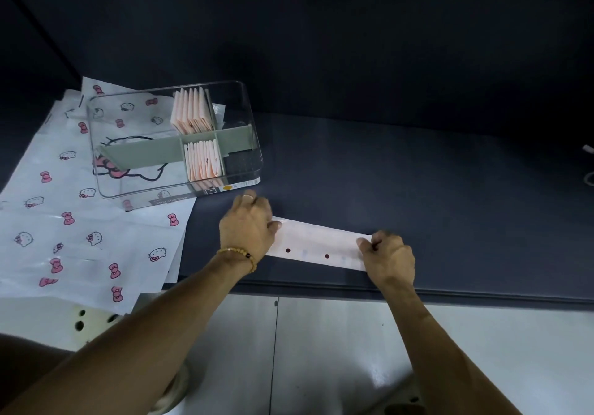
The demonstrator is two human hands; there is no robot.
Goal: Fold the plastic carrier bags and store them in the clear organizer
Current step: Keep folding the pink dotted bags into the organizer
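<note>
A pale plastic bag folded into a long narrow strip (316,247) with dark dots lies on the dark table near its front edge. My left hand (249,223) rests flat on the strip's left end, fingers spread. My right hand (387,252) pinches the strip's right end with curled fingers. Behind my left hand stands the clear organizer (254,125) with grey-green dividers; two of its compartments hold several folded pink-white bags (193,111) standing upright.
A pile of flat white bags printed with pink bows and cat faces (64,222) lies at the left, partly under the organizer. The dark table (418,189) stretches right and back. A white cable shows at the far right edge (589,164). Pale floor lies below.
</note>
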